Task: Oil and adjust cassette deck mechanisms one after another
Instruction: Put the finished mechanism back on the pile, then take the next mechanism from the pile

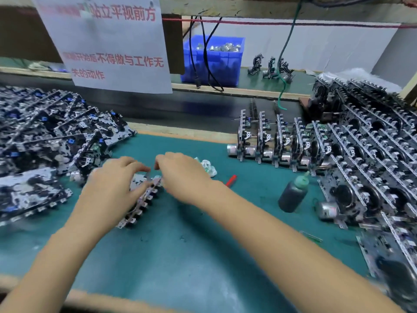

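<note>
One cassette deck mechanism [144, 199], metal with a row of black keys along its edge, lies on the green mat [180, 245] at centre. My left hand [112, 184] grips it from the left, fingers curled over its top edge. My right hand [180, 175] comes in from the right, fingertips pinched at the mechanism's upper corner; what they pinch is too blurred to tell. A dark oil bottle [293, 195] with a green nozzle stands to the right of the hands.
A heap of mechanisms [49, 136] fills the left of the mat. Rows of upright mechanisms [349, 159] stand at the right. A red-handled tool [231, 180] and a crumpled cloth [208, 167] lie behind my right hand. A blue bin [214, 62] sits beyond the conveyor.
</note>
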The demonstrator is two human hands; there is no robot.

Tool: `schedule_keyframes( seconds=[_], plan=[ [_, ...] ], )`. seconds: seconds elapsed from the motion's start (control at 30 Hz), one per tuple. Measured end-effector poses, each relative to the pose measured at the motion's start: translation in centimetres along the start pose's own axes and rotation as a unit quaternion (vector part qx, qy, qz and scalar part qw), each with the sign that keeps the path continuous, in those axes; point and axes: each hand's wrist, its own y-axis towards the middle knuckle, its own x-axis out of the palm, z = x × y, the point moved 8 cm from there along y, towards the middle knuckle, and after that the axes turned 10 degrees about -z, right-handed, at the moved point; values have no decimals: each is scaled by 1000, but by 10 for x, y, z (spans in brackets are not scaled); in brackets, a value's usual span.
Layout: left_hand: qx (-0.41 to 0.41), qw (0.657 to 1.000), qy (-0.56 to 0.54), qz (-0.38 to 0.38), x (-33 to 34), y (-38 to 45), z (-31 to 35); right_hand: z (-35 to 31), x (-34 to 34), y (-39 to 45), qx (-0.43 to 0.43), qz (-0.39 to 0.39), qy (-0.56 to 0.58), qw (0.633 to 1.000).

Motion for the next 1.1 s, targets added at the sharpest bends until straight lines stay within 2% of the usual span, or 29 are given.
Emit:
schedule_keyframes(
  seconds=[0.07,0.13,0.23,0.37,0.5,0.67,0.9,1.0,1.1],
  plan=[
    [-79,996,12,30,-7,-15,-30,-8,19,15,-10,-37,-28,999],
    [-169,985,20,8,-1,-27,-57,-11,35,25,-12,-87,-50,995],
    [-207,977,4,-45,17,-32,-75,-10,43,29,-19,-120,-68,990],
    [-145,987,-72,14,13,-30,-69,-4,33,18,-36,-113,-114,986],
    [-39,995,-95,6,11,-30,-37,11,14,-28,-22,-95,-156,983],
    [95,981,-166,-40,12,-28,26,46,1,-113,31,-42,-95,994],
    [225,954,-169,-106,55,-33,119,106,21,-226,211,-57,-5,976],
    [261,943,-162,-131,72,-37,141,110,38,-248,246,-60,8,967],
    [257,919,-248,-168,88,-41,139,115,43,-258,257,-31,33,965]
  ],
)
